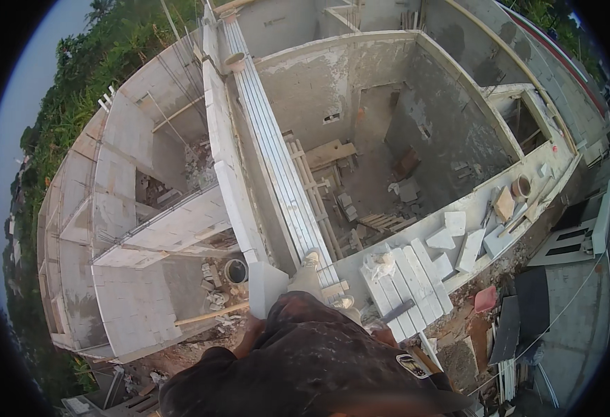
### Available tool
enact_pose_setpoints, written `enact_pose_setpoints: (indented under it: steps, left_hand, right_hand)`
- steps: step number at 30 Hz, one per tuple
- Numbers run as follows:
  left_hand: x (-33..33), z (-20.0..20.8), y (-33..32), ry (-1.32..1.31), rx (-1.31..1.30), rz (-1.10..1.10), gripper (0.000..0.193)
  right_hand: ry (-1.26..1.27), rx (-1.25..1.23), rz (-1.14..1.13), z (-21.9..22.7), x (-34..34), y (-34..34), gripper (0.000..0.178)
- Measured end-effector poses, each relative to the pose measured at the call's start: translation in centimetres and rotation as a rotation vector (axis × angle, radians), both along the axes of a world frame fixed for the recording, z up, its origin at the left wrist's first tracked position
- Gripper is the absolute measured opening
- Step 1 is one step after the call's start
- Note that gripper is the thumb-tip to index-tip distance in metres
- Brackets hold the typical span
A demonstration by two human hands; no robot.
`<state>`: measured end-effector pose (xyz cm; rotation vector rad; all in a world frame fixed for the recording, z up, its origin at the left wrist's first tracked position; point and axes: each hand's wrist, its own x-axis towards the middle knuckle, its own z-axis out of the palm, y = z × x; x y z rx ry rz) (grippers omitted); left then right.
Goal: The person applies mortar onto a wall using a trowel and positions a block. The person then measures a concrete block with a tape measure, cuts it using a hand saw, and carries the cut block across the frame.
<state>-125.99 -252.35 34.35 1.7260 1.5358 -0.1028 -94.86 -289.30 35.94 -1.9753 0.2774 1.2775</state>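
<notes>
A pale lightweight concrete block [267, 288] stands against the wall edge in front of me. My left hand [255, 325] is at its lower end, gripping it; most of the fingers are hidden behind the block. My right hand [385, 337] is low beside a stack of long white blocks [416, 285], its fingers hidden. Just above that hand a flat grey tool [397, 311] lies across the stack; I cannot make out whether the hand touches it. A crumpled clear plastic bag [379, 265] lies on the stack's far left corner.
My feet [310, 260] stand high on long metal channels [270, 132] spanning between walls. Deep rooms drop away on both sides, with planks [329, 154] and rubble below. Loose block pieces [456, 222] and a clay-coloured pot [520, 186] sit along the right wall top. A black bucket [235, 271] stands below left.
</notes>
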Motion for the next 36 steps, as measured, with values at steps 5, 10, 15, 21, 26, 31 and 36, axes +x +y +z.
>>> enact_pose_setpoints:
  steps: [5,10,15,21,26,31,36]
  left_hand:
    - [-1.3,-1.9,0.1,-0.039,-0.057,0.097,0.051]
    - [4.3,7.0,2.9,0.318,-0.18,0.26,0.1]
    - [3.4,5.8,7.5,0.312,-0.187,0.199,0.113]
    - [3.9,5.1,12.0,0.394,-0.197,0.275,0.115]
    - [6.0,7.4,15.0,0.393,-0.241,0.326,0.115]
    - [7.4,7.2,17.5,0.38,-0.239,0.329,0.118]
    - [4.4,0.4,18.4,0.245,-0.181,0.335,0.118]
  right_hand:
    - [0.048,0.057,-0.048,-5.7,2.0,-2.4,0.033]
    - [-0.593,-0.157,0.39,-10.3,8.9,-1.5,0.036]
    - [-0.414,-0.099,0.28,-7.1,14.1,8.0,0.04]
    - [-0.402,0.101,0.481,-7.7,18.4,17.2,0.052]
    - [-0.412,0.001,0.574,-2.9,21.6,24.2,0.05]
    - [-0.623,0.04,0.72,-5.7,26.1,24.5,0.048]
    - [-0.591,-0.032,0.712,-5.8,29.9,26.5,0.044]
